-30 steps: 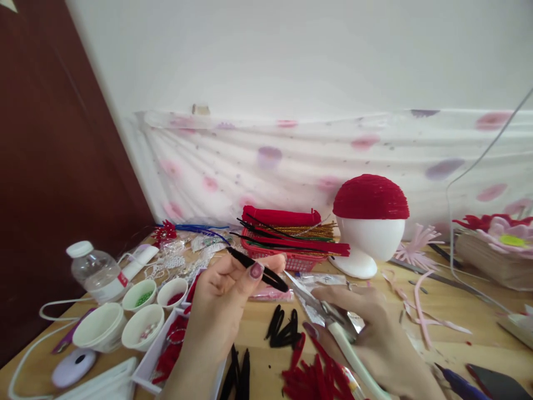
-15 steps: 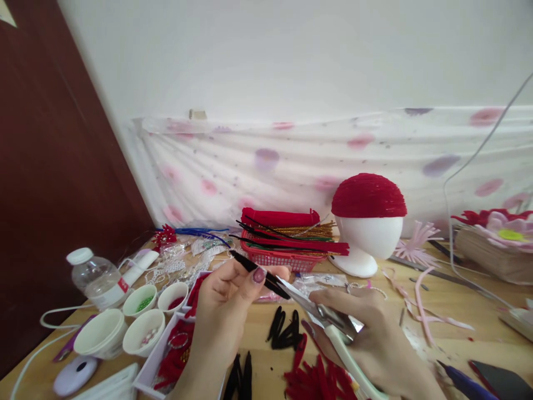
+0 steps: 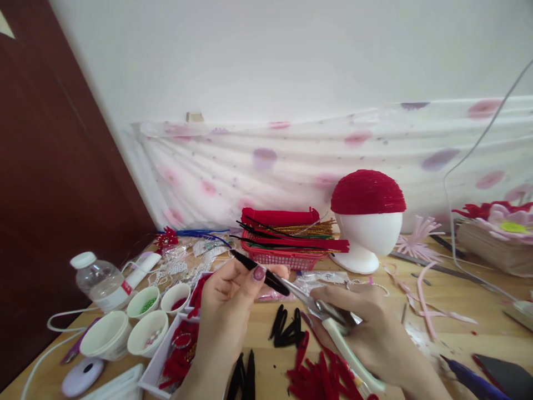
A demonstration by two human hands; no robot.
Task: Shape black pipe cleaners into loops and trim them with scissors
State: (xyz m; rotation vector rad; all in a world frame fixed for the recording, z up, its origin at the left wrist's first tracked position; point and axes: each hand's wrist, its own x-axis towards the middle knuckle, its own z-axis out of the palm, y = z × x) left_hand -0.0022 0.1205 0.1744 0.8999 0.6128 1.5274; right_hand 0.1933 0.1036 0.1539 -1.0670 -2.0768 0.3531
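Left hand (image 3: 233, 294) pinches black folded strip (image 3: 259, 271), tip toward 4 o'clock. Right hand (image 3: 370, 328) grips scissors (image 3: 316, 303), blades at strip tip. Cut black pieces (image 3: 287, 328) and red pieces (image 3: 320, 378) lie finished on tabletop (image 3: 449, 339); this strip not yet trimmed.

Room setting. A plain white plastered wall (image 3: 291, 55) fills the upper field, evenly lit by soft daylight. At left stands a dark reddish-brown wooden door panel (image 3: 45, 166). A sheer white cloth with pink and purple blotches (image 3: 270, 161) hangs along the wall's foot, reaching down behind the light-brown wooden surface (image 3: 458, 328). A thin grey cable (image 3: 470, 166) loops down at right.
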